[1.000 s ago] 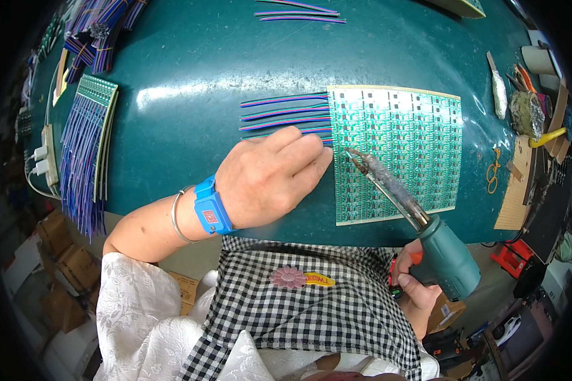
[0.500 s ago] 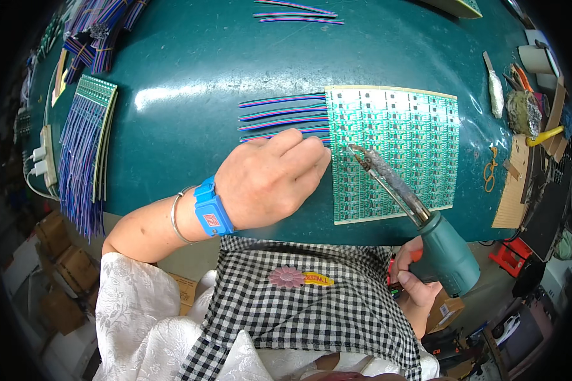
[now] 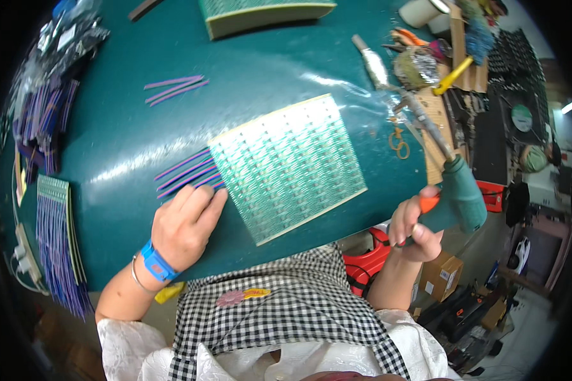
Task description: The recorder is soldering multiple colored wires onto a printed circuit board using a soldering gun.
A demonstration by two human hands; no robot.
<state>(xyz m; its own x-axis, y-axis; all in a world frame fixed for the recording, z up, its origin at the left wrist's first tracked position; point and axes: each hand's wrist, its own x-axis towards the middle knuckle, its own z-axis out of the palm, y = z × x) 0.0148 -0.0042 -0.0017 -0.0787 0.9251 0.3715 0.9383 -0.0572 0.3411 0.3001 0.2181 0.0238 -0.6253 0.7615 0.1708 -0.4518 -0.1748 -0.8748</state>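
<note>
A green circuit board panel (image 3: 292, 168) lies tilted on the bench, covered in rows of small parts. Several ribbon wires (image 3: 181, 168) stick out from its left edge. My left hand (image 3: 184, 222), with a blue wrist strap (image 3: 157, 261), rests at the lowest of these wires, fingers pinched on a ribbon wire close to the board. On the right, my right hand (image 3: 416, 228) grips a green-handled soldering gun (image 3: 464, 193) with an orange trigger. Its long metal barrel points up and left, the tip over the bench's right side, away from the panel.
Loose ribbon wires (image 3: 175, 89) lie behind the panel. At left stand a stack of wired boards (image 3: 57, 241) and wire bundles (image 3: 44, 120). Scissors (image 3: 398, 143), a foil-topped lump (image 3: 416, 66) and a yellow-handled tool (image 3: 453, 76) crowd the right. Another board stack (image 3: 267, 19) sits at the back.
The soldering gun's tip has left the panel and swung up and right. My left hand stays at the wires. The whole view has turned and shifted toward the right.
</note>
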